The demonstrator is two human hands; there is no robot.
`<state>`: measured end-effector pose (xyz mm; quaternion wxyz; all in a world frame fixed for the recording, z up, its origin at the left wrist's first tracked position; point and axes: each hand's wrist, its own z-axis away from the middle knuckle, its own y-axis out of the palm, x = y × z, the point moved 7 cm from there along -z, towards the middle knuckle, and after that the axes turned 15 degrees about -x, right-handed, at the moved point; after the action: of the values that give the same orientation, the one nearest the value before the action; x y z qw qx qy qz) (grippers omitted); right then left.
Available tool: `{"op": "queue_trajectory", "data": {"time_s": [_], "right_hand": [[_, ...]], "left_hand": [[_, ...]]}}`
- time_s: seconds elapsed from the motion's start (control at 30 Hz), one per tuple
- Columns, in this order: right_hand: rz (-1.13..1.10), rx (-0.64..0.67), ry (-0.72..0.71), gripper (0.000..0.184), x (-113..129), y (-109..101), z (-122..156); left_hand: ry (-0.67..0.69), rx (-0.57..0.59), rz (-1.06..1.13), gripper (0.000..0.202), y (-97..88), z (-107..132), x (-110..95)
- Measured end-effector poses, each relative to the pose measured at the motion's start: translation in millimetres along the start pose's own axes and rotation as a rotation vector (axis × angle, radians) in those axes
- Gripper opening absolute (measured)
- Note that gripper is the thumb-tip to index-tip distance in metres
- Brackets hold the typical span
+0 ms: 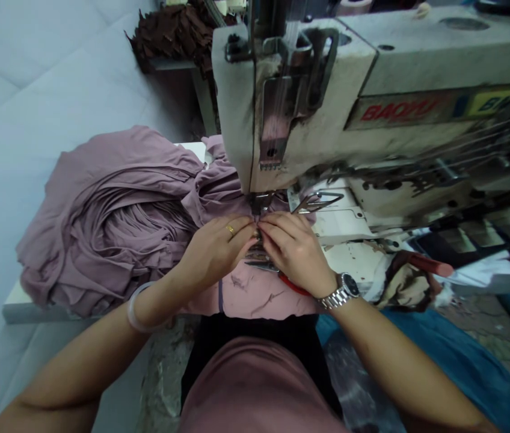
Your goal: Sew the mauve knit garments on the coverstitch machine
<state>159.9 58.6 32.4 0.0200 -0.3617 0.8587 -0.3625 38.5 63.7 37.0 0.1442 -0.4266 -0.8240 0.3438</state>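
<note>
My left hand [219,243], with a gold ring and a pale bangle, is at the sewing machine's needle area, thumb and fingers pinched together. My right hand [293,246], wearing a metal watch [343,291], meets it there from the other side, fingertips closed. Whatever is between the fingertips is too small and hidden to make out. The sewing machine [300,138] stands over both hands, its presser foot [257,204] just beyond the fingertips. Mauve fabric [219,186] lies bunched behind my left hand. A red-handled tool [291,284] shows partly under my right hand.
A large pile of mauve garment pieces [106,222] covers the table's left side. Pink cloth [264,294] lies along the front edge. Brown scraps [174,36] are heaped at the back. A wire thread guide [320,201] and a red-handled object [430,264] are to the right.
</note>
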Motion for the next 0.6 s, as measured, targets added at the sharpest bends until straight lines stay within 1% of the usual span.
{"op": "queue_trajectory", "data": {"time_s": [0.17,0.4,0.6], "right_hand": [[0.031,0.010,0.036,0.027,-8.2,3.4,-1.6],[-0.007,0.033,-0.017,0.027,-17.6,2.4,-0.8],[0.086,0.096,-0.065,0.033,-13.7,3.0,0.4]], "left_hand": [[-0.043,0.047,-0.024,0.028,6.6,-2.9,6.9],[-0.056,0.064,-0.009,0.026,8.1,-3.6,13.2],[-0.030,0.022,-0.018,0.028,5.0,-4.1,13.2]]}}
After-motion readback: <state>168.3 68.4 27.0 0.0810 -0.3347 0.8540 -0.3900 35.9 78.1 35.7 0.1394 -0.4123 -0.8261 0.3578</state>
